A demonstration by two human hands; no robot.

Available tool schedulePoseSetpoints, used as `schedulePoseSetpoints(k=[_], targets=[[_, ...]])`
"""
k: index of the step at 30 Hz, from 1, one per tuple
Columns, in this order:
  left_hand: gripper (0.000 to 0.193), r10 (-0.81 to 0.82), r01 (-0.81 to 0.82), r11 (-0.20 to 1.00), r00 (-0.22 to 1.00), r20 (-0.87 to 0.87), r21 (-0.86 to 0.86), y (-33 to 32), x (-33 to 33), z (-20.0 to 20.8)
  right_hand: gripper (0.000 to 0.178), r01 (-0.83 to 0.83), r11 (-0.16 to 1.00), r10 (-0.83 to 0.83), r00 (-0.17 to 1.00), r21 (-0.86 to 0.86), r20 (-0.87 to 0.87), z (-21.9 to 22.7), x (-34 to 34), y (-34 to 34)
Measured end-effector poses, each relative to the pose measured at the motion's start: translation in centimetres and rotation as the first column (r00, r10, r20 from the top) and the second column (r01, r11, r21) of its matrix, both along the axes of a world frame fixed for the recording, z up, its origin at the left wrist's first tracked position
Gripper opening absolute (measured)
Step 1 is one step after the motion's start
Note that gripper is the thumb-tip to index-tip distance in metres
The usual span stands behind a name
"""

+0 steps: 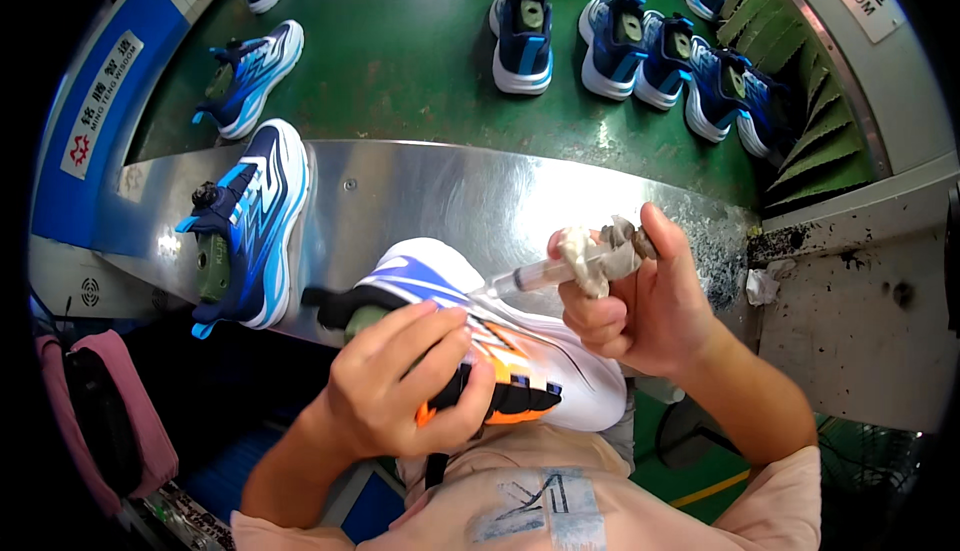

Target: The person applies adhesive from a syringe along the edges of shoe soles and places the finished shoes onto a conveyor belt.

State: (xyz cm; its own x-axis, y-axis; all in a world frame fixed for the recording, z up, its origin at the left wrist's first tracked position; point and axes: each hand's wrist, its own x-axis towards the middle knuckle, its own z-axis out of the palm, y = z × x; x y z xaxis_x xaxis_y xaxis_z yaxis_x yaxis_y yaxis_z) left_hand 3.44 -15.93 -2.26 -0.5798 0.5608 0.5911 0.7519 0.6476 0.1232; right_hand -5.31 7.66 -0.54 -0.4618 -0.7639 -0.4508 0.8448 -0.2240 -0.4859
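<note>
My left hand (pixel 405 381) is closed around a white sneaker (pixel 585 386) with orange, purple and black parts, held tilted in front of my body. In my right hand (pixel 650 306) is a clear syringe (pixel 540 277), with crumpled pale wrapping around its rear end. The syringe's thin tip points left and meets or nearly meets the sneaker's side beside my left fingertips; actual contact is hard to tell. A navy and light-blue sneaker (pixel 272 216) lies on its side on the metal ledge (pixel 400 191), left of the held one.
Beyond the ledge runs a green conveyor belt (pixel 400 71) bearing several blue sneakers (pixel 522 41). Green flap strips (pixel 825 116) hang at the machine opening on the right. A blue machine housing (pixel 110 101) stands left, above a pink bag (pixel 135 411). Crumpled white paper (pixel 763 286) lies at the ledge's right end.
</note>
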Motion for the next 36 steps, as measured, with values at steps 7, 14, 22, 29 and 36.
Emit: schedulePoseSetpoints(k=[7,14,22,29,36], targets=[[0.030,0.212,-0.212,0.977,0.977,-0.025,0.005,0.0,4.7,-1.9,0.092,-0.148,0.939,0.237,0.932,0.310,-0.273,4.8,2.1,-1.2],[0.031,0.328,-0.333,0.940,0.942,-0.071,-0.071,0.1,7.4,-4.3,0.094,-0.153,0.961,0.199,0.961,0.228,-0.192,5.0,4.6,2.2],[0.029,0.387,-0.394,0.915,0.919,-0.078,-0.093,0.5,8.6,-4.8,0.103,-0.051,0.965,0.123,0.955,0.257,-0.271,5.5,8.2,7.5],[0.021,0.344,-0.350,0.933,0.936,-0.078,-0.084,0.9,7.2,-3.6,0.111,0.178,0.978,-0.150,0.964,0.113,-0.221,2.6,12.6,11.6],[0.053,0.275,-0.284,0.945,0.958,-0.077,-0.159,1.2,5.5,-2.1,0.090,0.400,0.913,-0.403,0.854,-0.080,-0.330,0.0,14.3,11.7]])
